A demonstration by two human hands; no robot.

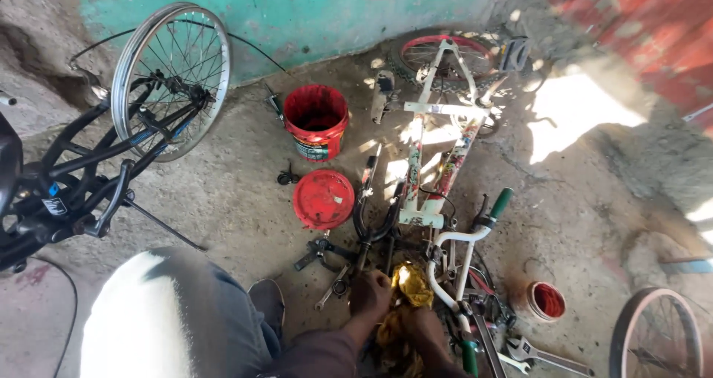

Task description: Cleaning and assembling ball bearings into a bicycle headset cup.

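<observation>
On the far left I see a black bicycle [67,177] with its spoked wheel [172,77] raised near the teal wall. Moving right, a red bucket [316,131] stands on the concrete, its red lid [323,199] lying flat just in front. Below that, my left hand [370,295] is clenched around a dark metal part among the tools; I cannot tell exactly what part it is. Just beside it, my right hand [416,330] grasps a yellow rag [411,285]. Right of the hands lie white handlebars [464,255] with green grips, the white bike frame [438,148] beyond, then a small red tin [547,301] and a wrench [542,354].
</observation>
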